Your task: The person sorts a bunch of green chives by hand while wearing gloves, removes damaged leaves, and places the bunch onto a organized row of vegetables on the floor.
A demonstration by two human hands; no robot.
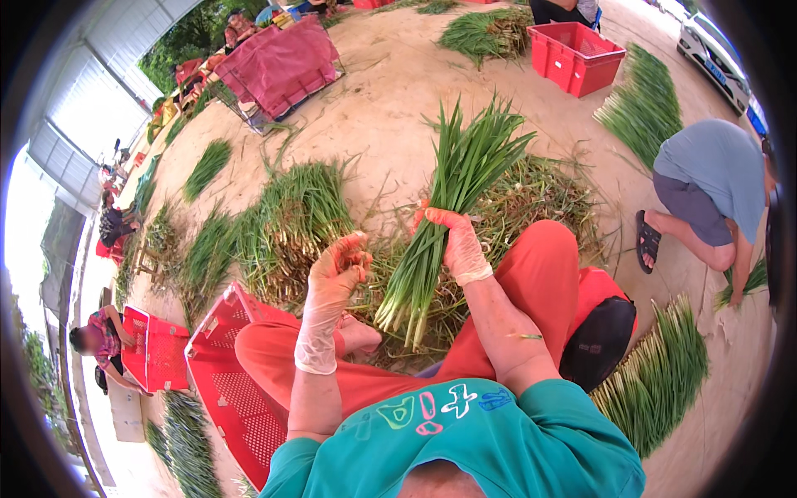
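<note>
My right hand [455, 241], in a thin clear glove, is closed round the middle of a bunch of leafy green stalks [473, 158]. The leaves point up and away, while the pale stem ends hang down toward my lap. To the left of the bunch, my left hand [339, 264] is raised in a similar glove. Its fingers are loosely bent and apart, with nothing visible in them, and it does not touch the bunch. Beneath and beyond the bunch lies a heap of loose stalks and dry trimmings [540, 195]. A pile of uncut-looking greens [290, 216] lies beyond my left hand.
Red perforated crates [241, 398] stand at my left, and another red crate [573, 62] is at the far right. Rows of greens [660, 378] lie on my right, near a person bending down [714, 183]. A maroon cloth-covered frame [278, 70] stands far left. A car [714, 62] is parked beyond.
</note>
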